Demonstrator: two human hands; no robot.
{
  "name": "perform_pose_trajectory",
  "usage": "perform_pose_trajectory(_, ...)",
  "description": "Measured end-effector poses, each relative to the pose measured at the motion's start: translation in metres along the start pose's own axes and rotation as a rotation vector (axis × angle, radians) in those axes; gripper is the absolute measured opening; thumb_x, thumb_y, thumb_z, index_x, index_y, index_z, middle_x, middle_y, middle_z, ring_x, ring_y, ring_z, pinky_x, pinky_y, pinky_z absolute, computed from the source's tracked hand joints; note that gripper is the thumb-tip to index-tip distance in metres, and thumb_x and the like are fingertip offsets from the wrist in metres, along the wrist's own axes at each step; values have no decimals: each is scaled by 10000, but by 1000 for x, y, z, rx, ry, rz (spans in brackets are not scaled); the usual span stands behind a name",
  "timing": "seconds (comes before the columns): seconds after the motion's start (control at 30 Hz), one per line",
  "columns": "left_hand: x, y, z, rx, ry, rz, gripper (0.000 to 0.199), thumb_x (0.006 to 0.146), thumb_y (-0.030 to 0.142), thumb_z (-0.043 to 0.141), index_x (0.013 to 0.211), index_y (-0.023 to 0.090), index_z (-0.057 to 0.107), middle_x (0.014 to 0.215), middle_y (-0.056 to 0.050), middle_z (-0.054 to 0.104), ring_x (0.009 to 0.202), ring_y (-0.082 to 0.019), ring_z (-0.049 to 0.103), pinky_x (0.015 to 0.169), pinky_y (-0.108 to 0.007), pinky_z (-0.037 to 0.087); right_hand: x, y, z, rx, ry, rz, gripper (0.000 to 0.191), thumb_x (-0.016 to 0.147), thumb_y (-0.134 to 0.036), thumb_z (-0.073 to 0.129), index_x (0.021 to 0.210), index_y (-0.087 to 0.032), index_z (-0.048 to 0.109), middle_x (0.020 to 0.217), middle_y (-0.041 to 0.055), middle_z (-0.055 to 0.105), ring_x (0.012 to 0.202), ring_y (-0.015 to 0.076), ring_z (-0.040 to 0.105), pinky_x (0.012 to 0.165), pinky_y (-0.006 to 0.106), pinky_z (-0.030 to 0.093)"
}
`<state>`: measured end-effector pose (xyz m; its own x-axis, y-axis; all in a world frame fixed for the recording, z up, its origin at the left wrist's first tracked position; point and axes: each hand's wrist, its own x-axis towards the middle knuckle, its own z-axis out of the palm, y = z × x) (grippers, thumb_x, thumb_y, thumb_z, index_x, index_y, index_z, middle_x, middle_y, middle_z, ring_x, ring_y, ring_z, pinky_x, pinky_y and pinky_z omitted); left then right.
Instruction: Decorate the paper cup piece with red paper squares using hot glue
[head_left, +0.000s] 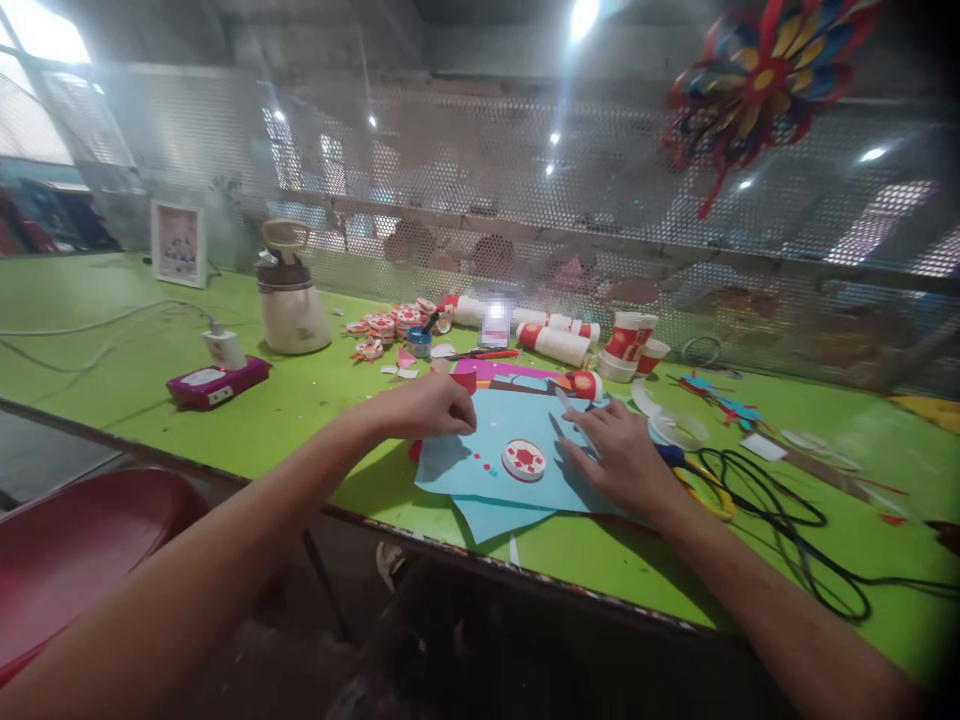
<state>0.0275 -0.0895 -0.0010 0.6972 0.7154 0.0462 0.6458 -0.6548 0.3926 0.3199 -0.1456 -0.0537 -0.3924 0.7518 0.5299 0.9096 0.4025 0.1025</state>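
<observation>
Red-patterned disc (524,460) lies on blue paper (450,472) — right hand (621,448) nearby.

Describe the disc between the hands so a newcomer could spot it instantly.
On the green table, find the light-blue paper. Between the left hand and right hand lies a round white disc with red patches. Unlike the red-and-white pieces clustered farther back, it rests on this paper, beside tiny scraps.

An overhead lamp (584,19) glares, streaking downward through soft haze.
</observation>
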Motion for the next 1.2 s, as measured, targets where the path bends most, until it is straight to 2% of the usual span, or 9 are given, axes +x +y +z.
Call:
perform_pose_trajectory(0.13, 17, 8, 18, 12, -94, 65, 170, 728, 135, 663, 831, 178, 791, 807, -36, 757, 708, -149, 649, 614, -212, 425, 0, 0, -1, 23, 16, 10, 300, 901, -320, 571, 1112, -135, 675, 969, 124, 739, 932, 310, 550, 817, 433, 369)
perform_pose_trajectory(0.27, 17, 5, 22, 33, -128, 94, 176, 711, 117, 679, 821, 205, 784, 782, -21, 738, 680, -146, 630, 593, -213, 413, 0, -2, -5, 59, 20, -2, 295, 911, -317, 560, 1123, -142, 668, 987, 129, 737, 935, 305, 549, 821, 438, 375)
perform_pose_trajectory(0.5, 12, -2, 29, 25, -95, 106, 135, 763, 140, 657, 852, 185, 747, 833, -36, 703, 692, -143, 620, 585, -211, 418, 0, -5, -8, 103, -13, -4, 304, 915, -320, 574, 1134, -130, 664, 947, 116, 732, 912, 295, 528, 794, 424, 388)
perform_pose_trajectory(0.67, 10, -1, 33, 47, -89, 153, 190, 807, 89, 571, 787, 188, 732, 842, -42, 676, 739, -155, 612, 662, -235, 432, -2, -7, -7, 98, -59, 14, 306, 926, -315, 574, 1142, -116, 661, 931, 117, 714, 929, 297, 518, 841, 456, 392)
perform_pose_trajectory(0.9, 6, 7, 37, 226, -69, 201, 221, 878, 117, 505, 840, 179, 713, 869, -75, 645, 772, -195, 601, 664, -286, 418, 0, -10, -10, 107, -56, 27, 275, 935, -291, 554, 1120, -118, 659, 905, 113, 705, 904, 289, 523, 838, 472, 407)
perform_pose_trajectory(1.03, 8, 4, 38, 175, -76, 146, 197, 849, 119, 515, 813, 188, 696, 856, -62, 632, 788, -199, 596, 642, -282, 392, 0, -11, -10, 114, -53, 36, 274, 936, -286, 553, 1118, -111, 660, 912, 121, 711, 892, 288, 516, 812, 464, 418)
perform_pose_trajectory(1.2, 11, -4, 42, 103, -63, 141, 173, 841, 127, 494, 789, 188, 648, 855, -50, 612, 740, -182, 564, 608, -276, 361, 1, -11, -9, 108, -51, 42, 271, 930, -286, 561, 1111, -114, 667, 913, 118, 714, 888, 286, 523, 812, 463, 422)
